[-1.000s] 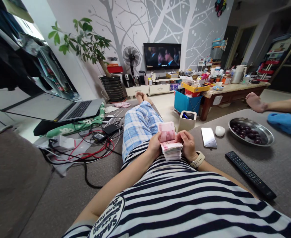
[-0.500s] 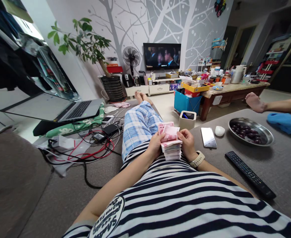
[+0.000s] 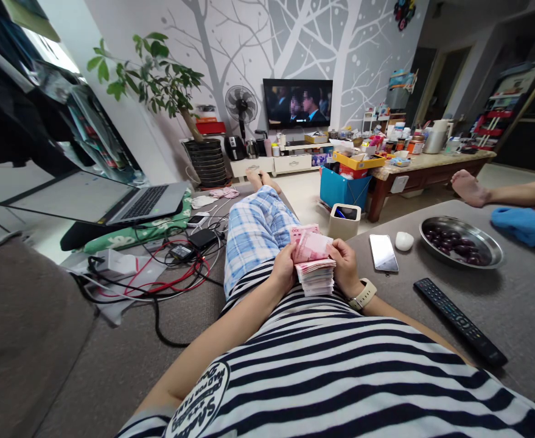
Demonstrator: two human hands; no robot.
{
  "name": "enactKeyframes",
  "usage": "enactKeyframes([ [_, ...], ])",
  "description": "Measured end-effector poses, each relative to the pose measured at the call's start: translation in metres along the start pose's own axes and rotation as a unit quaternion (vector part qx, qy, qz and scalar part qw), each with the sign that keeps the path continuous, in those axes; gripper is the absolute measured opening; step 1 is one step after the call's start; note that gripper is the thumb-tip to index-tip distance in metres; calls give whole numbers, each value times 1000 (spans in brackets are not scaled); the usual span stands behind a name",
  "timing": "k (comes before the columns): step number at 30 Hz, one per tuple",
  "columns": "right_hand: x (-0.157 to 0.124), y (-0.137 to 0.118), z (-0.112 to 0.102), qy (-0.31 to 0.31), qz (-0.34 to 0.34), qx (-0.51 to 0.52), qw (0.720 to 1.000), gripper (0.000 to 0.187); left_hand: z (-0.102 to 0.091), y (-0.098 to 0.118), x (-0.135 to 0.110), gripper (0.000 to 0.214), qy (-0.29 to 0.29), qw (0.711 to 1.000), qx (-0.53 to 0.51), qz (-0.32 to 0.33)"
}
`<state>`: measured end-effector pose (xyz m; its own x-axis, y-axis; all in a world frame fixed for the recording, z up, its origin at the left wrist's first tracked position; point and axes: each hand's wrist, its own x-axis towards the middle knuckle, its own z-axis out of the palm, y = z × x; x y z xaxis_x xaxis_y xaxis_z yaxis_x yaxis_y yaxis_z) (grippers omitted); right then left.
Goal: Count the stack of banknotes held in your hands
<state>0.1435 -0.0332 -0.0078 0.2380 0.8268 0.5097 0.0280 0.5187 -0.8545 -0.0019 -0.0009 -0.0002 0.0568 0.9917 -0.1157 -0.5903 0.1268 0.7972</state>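
A thick stack of pinkish-red banknotes (image 3: 316, 281) lies folded over above my lap, its layered edges facing me. My left hand (image 3: 284, 267) is closed on the left side of the stack, thumb on top. My right hand (image 3: 346, 266), with a pale watch (image 3: 363, 294) on the wrist, pinches the right edge of an upper banknote (image 3: 313, 247) between thumb and fingers. Another note with "100" printed on it stands up behind. The fingers under the stack are hidden.
To my right on the sofa are a phone (image 3: 384, 253), a white earphone case (image 3: 404, 241), a steel bowl (image 3: 495, 254) of dark fruit and a remote control (image 3: 459, 321). Tangled cables (image 3: 157, 295) and a laptop (image 3: 143, 204) lie left. Another person's foot (image 3: 470, 187) rests at far right.
My right hand has shifted slightly with the upper note, which now spreads flatter between both hands. The stack's layered edges fan out a little more. My left hand barely moves.
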Motion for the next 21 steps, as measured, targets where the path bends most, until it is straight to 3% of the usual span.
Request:
enactKeyframes([
  [6,-2,-3,0,-10,-6,1,1000,31,-2,-2,2,14,-25,1000,1,16],
  [21,-2,-5,1,-17,2,15,1000,33,1,2,-5,14,-19,999,24,17],
])
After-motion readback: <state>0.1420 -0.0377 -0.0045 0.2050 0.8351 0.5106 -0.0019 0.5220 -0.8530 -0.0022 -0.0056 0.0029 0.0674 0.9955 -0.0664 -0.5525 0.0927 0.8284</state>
